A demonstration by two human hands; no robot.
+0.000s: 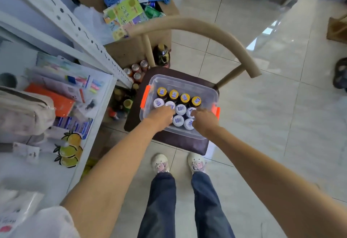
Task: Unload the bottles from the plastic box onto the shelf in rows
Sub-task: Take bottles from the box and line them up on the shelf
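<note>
Both hands are reaching into the box [204,91] on the chair seat [187,145]: left hand [163,114] and right hand [203,118] curling over white-capped bottles [180,109], grip not clearly closed. Probably full, heavyish, slick; grabbing below the caps looks safest.

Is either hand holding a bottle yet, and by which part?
Both hands, left and right, reach onto white-capped bottles at their caps; a closed grip cannot be told.
</note>
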